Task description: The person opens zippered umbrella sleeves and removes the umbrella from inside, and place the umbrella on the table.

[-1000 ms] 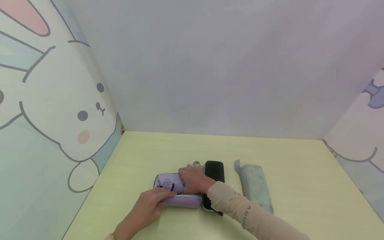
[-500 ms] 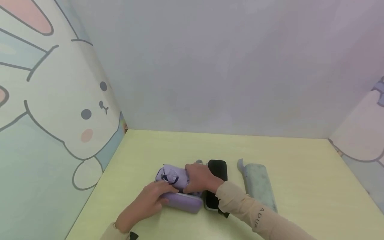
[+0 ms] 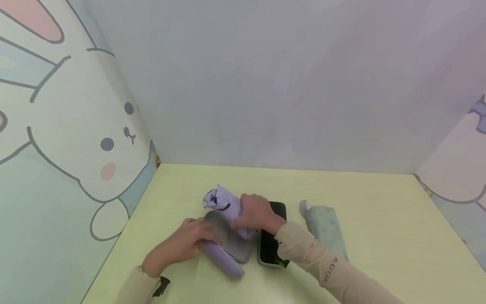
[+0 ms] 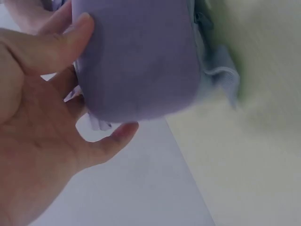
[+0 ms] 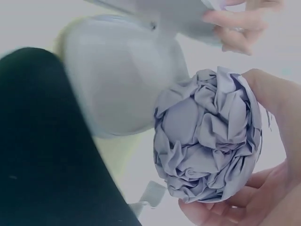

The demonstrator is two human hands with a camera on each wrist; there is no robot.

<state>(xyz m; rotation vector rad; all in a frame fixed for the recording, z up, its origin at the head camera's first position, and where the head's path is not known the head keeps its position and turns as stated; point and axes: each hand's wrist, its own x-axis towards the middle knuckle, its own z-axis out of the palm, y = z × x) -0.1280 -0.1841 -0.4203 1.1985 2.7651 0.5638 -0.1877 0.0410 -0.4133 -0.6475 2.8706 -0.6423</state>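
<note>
A folded compact umbrella [image 3: 225,202] in lilac cloth with dark markings is gripped by my right hand [image 3: 256,213]. Its gathered cloth end [image 5: 207,141] faces the right wrist camera. Below it lies a purple zip case [image 3: 225,261], spread open, its smooth grey inside [image 5: 113,80] showing. The umbrella overlaps one half of the case in the head view. With thumb and fingers, my left hand [image 3: 187,240] holds the other half by its edge, tilted up. From the left wrist, the purple outer shell [image 4: 141,61] fills the upper middle, fingers hidden partly behind it.
Right beside the case lies a black oblong thing [image 3: 270,247] with a pale rim, partly under my right forearm. Farther right is a pale green pouch [image 3: 327,230] with a strap. A grey wall [image 3: 281,93] stands behind the yellow table [image 3: 379,228].
My right hand has lifted the umbrella up and away from the case, tilting it. My left hand has turned the near half of the case outward, so its grey inside now shows.
</note>
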